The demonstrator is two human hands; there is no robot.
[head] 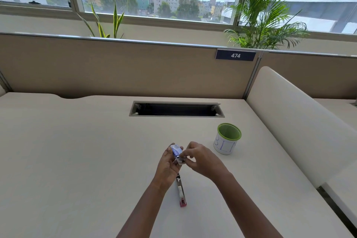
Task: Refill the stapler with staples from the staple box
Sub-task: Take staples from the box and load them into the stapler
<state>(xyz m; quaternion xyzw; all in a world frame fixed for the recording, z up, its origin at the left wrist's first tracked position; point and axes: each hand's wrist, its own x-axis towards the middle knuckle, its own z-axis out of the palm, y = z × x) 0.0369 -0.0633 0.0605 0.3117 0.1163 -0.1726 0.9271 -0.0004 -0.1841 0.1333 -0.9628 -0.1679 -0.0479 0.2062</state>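
Observation:
A small blue and white staple box [177, 152] is held above the desk, gripped from the left by my left hand [168, 168]. My right hand [201, 158] pinches the box's near end with thumb and fingertips, where a pale inner tray shows. Whether staples are between the fingers is too small to tell. The stapler [180, 191], metal with a red end, lies lengthwise on the white desk [77, 160] just below my hands, its far end hidden behind my left hand. Neither hand touches it.
A green mesh cup [228, 138] with a white paper label stands on the desk right of my hands. A rectangular cable slot [176, 109] opens in the desk further back. A beige partition stands behind the desk, and a white divider runs along its right side.

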